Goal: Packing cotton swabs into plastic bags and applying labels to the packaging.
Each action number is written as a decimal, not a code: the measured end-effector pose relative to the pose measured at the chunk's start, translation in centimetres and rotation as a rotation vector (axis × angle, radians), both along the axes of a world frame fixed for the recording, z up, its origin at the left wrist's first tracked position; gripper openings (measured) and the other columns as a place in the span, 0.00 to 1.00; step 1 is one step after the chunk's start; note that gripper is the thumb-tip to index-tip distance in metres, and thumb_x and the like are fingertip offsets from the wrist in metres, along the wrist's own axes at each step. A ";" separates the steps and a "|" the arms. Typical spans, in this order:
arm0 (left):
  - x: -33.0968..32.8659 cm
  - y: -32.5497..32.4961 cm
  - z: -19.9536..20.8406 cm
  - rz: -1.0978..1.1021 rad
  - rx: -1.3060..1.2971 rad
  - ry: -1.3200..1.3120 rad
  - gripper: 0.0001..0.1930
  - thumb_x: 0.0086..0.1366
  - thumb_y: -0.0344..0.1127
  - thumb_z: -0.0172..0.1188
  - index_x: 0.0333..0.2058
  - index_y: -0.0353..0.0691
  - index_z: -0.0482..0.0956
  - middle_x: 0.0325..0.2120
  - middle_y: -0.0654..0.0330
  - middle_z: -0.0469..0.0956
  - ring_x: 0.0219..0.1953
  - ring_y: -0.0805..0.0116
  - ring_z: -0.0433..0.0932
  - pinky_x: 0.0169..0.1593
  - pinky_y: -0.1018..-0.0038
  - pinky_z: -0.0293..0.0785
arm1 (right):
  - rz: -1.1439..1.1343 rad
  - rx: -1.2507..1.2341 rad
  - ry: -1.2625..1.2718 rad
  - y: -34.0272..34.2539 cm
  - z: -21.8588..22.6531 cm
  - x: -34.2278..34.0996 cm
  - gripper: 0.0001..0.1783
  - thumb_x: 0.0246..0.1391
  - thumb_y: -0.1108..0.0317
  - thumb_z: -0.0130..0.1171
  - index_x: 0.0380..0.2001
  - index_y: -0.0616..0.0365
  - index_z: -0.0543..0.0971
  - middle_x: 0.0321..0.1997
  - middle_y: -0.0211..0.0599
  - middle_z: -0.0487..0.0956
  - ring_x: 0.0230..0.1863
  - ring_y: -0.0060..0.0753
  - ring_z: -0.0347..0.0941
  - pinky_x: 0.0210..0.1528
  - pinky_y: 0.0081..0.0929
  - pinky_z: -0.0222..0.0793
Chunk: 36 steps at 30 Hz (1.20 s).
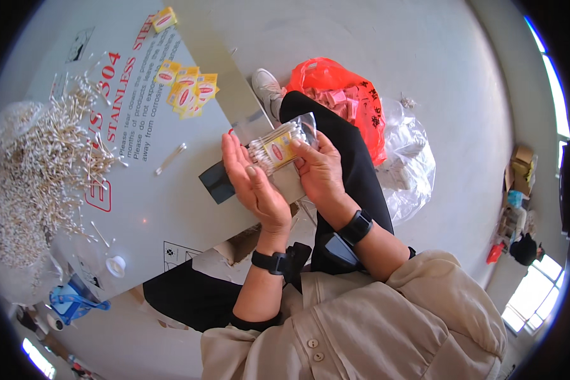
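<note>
My right hand point(321, 172) grips a small clear bag of cotton swabs point(277, 149) with a yellow label card, its thumb pressed on the near side. The bag's loose plastic mouth stands up at the far right end. My left hand point(253, 183) is open, its fingers stretched out and its palm turned toward the swab tips at the bag's left end; whether it touches them I cannot tell. Left of my hands, a few loose swabs point(171, 158) lie together on the table. A dark flat piece point(218, 183) shows under my left hand at the table edge.
A large heap of loose cotton swabs point(38, 171) covers the left of the printed sheet-covered table point(171, 215). Yellow label cards point(189, 92) lie farther back, with a yellow stack point(164, 19) beyond. On the floor at right stand a red bag of pink packets point(339, 101) and a clear plastic bag point(408, 164).
</note>
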<state>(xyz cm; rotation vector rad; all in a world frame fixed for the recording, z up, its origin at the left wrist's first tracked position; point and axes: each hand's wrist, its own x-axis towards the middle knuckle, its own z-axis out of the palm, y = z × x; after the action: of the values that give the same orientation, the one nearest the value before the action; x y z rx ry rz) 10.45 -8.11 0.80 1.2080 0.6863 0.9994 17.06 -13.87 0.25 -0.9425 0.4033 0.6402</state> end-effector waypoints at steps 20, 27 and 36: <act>-2.4 -0.7 2.7 0.012 -0.391 0.140 0.30 0.74 0.48 0.48 0.61 0.25 0.60 0.55 0.43 0.68 0.59 0.55 0.67 0.66 0.60 0.59 | -0.001 0.135 -0.012 0.7 -1.0 -0.1 0.19 0.47 0.80 0.69 0.43 0.63 0.76 0.38 0.33 0.81 0.38 0.24 0.77 0.44 0.24 0.74; -2.2 -0.1 3.4 0.049 -0.440 0.253 0.30 0.74 0.48 0.48 0.59 0.23 0.60 0.57 0.41 0.65 0.61 0.52 0.66 0.67 0.60 0.58 | -0.006 0.131 -0.034 0.9 -1.3 -0.2 0.17 0.46 0.80 0.69 0.40 0.62 0.76 0.37 0.34 0.81 0.37 0.26 0.78 0.44 0.26 0.76; -0.8 0.9 3.5 -0.078 -0.561 0.169 0.36 0.74 0.54 0.45 0.61 0.20 0.56 0.55 0.36 0.66 0.58 0.51 0.68 0.64 0.60 0.63 | 0.057 0.072 -0.138 1.0 -1.3 -0.2 0.18 0.44 0.82 0.70 0.39 0.62 0.77 0.37 0.33 0.81 0.37 0.25 0.78 0.43 0.25 0.75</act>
<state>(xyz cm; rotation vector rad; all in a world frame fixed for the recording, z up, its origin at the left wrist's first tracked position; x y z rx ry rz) 9.68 -7.21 4.32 0.8183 0.9675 0.5830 16.85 -12.87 -1.03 -0.9264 0.2295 0.6333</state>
